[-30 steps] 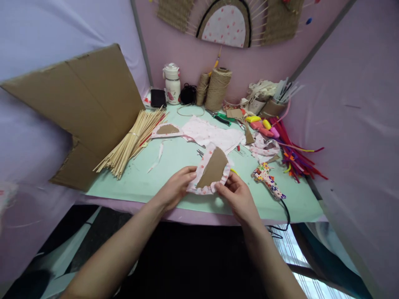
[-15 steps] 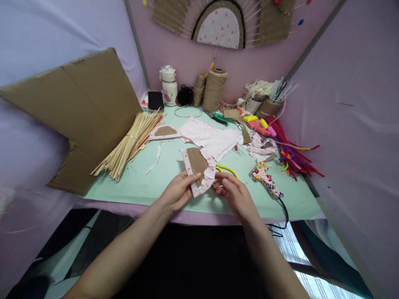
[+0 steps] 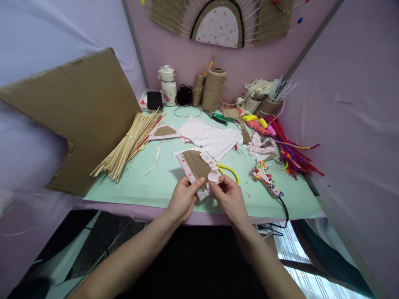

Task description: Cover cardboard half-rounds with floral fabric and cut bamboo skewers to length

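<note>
A half-round cardboard piece (image 3: pixel 197 164) edged with pink-dotted white fabric is held up over the front of the table. My left hand (image 3: pixel 183 198) is closed on its lower left, the thumb lying on the cardboard. My right hand (image 3: pixel 228 194) pinches the folded fabric edge on the right side. Just behind it, yellow scissor-like handles (image 3: pixel 230 169) show in part. A larger sheet of the same fabric (image 3: pixel 212 139) lies beyond, and a second fabric-edged cardboard half-round (image 3: pixel 164 131) rests at its left end.
A bundle of wooden sticks (image 3: pixel 124 145) lies left, before a big cardboard sheet (image 3: pixel 93 95). On the right are a patterned glue gun (image 3: pixel 266 179) with a black cable and pipe cleaners (image 3: pixel 296 158). Twine spools (image 3: pixel 214 89) and a white bottle (image 3: pixel 168 87) stand at the back.
My right hand has come in from beside the piece and now pinches its fabric edge. The piece has tilted and shifted slightly; my left hand keeps its hold.
</note>
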Motion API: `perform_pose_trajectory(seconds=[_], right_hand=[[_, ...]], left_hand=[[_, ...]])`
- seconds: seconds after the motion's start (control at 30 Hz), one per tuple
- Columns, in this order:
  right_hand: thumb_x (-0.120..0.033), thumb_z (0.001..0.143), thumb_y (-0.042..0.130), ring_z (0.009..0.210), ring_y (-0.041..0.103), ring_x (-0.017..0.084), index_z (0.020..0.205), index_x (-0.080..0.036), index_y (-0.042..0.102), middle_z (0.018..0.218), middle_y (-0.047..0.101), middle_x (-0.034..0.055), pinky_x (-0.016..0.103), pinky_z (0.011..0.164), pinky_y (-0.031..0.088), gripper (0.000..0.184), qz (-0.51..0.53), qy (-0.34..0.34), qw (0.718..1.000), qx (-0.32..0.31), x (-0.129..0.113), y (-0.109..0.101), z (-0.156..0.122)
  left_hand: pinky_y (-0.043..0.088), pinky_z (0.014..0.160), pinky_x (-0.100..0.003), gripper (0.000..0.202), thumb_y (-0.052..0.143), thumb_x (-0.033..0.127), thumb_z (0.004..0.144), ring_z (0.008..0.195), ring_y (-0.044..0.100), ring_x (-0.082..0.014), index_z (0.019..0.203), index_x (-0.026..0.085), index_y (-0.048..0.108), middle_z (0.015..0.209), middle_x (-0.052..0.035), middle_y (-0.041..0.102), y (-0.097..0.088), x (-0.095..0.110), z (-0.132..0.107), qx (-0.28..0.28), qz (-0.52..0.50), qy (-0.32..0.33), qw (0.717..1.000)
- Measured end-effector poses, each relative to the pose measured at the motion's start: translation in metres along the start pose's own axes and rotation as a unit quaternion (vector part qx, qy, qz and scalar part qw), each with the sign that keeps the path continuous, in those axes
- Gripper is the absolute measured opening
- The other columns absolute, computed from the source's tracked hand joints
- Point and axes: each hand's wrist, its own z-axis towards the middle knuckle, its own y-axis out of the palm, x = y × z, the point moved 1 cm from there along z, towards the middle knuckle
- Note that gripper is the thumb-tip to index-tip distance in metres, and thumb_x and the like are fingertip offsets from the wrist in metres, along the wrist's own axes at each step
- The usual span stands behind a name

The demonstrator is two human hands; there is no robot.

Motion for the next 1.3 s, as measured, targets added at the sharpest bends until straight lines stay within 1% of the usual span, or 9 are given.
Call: perform_pose_trajectory(seconds=[0.2,0.33,0.47,0.67,0.8,0.87,1.0,1.2,1.3], right_hand=[[-0.039,0.078,0.063,0.051,0.04,0.01,0.073,-0.02,0.056,0.057,0.048,-0.0051,0.023,0.049,0.032,0.02,0.016,0.012,0.999,-0.033,0.001,-0.004,0.002],[-0.043,0.083,0.058,0.049,0.037,0.009,0.065,-0.02,0.051,0.052,0.042,-0.0058,0.023,0.048,0.031,0.03,0.015,0.008,1.0,-0.015,0.004,-0.005,0.003],[-0.045,0.08,0.062,0.049,0.034,0.009,0.063,-0.021,0.047,0.053,0.04,-0.0065,0.023,0.046,0.029,0.033,-0.003,-0.01,1.0,0.013,0.005,-0.002,0.004],[-0.044,0.073,0.07,0.054,0.042,0.01,0.068,-0.02,0.051,0.061,0.051,-0.0047,0.023,0.052,0.035,0.031,0.031,-0.006,0.999,0.02,0.004,0.0,0.003],[-0.05,0.08,0.061,0.049,0.038,0.01,0.072,-0.021,0.053,0.056,0.044,-0.0057,0.023,0.047,0.032,0.031,0.043,0.011,0.999,-0.022,0.003,-0.002,0.003],[-0.052,0.084,0.054,0.048,0.036,0.011,0.069,-0.022,0.052,0.055,0.042,-0.0056,0.024,0.046,0.03,0.034,0.051,0.018,0.998,-0.021,0.005,-0.003,0.003],[-0.049,0.083,0.057,0.052,0.039,0.012,0.069,-0.021,0.053,0.057,0.045,-0.0046,0.024,0.048,0.032,0.032,0.014,0.003,1.0,0.003,0.009,-0.002,0.005],[-0.04,0.073,0.069,0.058,0.048,0.013,0.076,-0.02,0.058,0.068,0.057,-0.0031,0.025,0.055,0.039,0.023,0.01,0.0,1.0,-0.003,0.006,0.001,0.004],[-0.041,0.077,0.064,0.055,0.045,0.012,0.073,-0.021,0.056,0.062,0.052,-0.0044,0.025,0.054,0.038,0.022,0.025,0.0,1.0,-0.01,0.004,-0.001,0.004]], left_hand=[[0.051,0.077,-0.028,0.035,0.08,0.026,0.065,0.081,0.067,-0.0166,0.094,0.013,0.068,0.089,-0.0065,0.073,0.001,0.0,-0.001,0.005,-0.007,0.0,1.0],[0.051,0.079,-0.03,0.033,0.081,0.026,0.062,0.08,0.067,-0.017,0.091,0.013,0.068,0.087,-0.0059,0.073,0.004,-0.003,-0.003,0.024,-0.014,0.01,1.0],[0.05,0.079,-0.031,0.033,0.081,0.026,0.062,0.08,0.067,-0.0177,0.09,0.014,0.068,0.087,-0.0055,0.073,0.009,-0.007,-0.005,0.033,-0.014,0.019,0.999],[0.051,0.079,-0.031,0.032,0.081,0.025,0.061,0.079,0.067,-0.0173,0.087,0.013,0.067,0.084,-0.0049,0.073,0.012,-0.01,-0.007,0.035,-0.03,0.01,0.999],[0.05,0.085,-0.032,0.03,0.08,0.024,0.064,0.085,0.068,-0.018,0.089,0.014,0.066,0.089,-0.006,0.073,0.011,-0.009,-0.005,0.025,-0.043,0.002,0.999],[0.049,0.087,-0.032,0.031,0.08,0.024,0.065,0.087,0.068,-0.0182,0.091,0.014,0.067,0.09,-0.0062,0.073,0.01,-0.009,-0.005,0.024,-0.046,0.0,0.999],[0.05,0.086,-0.033,0.034,0.08,0.025,0.064,0.086,0.068,-0.0187,0.093,0.014,0.067,0.091,-0.0063,0.073,0.011,-0.012,-0.006,0.035,-0.043,-0.003,0.998],[0.049,0.087,-0.033,0.034,0.079,0.023,0.065,0.09,0.067,-0.0188,0.095,0.015,0.066,0.094,-0.0057,0.073,0.011,-0.013,-0.008,0.028,-0.056,0.007,0.998],[0.05,0.087,-0.032,0.033,0.078,0.021,0.066,0.089,0.067,-0.0177,0.096,0.016,0.065,0.095,-0.0048,0.073,0.011,-0.012,-0.008,0.02,-0.062,0.007,0.998]])
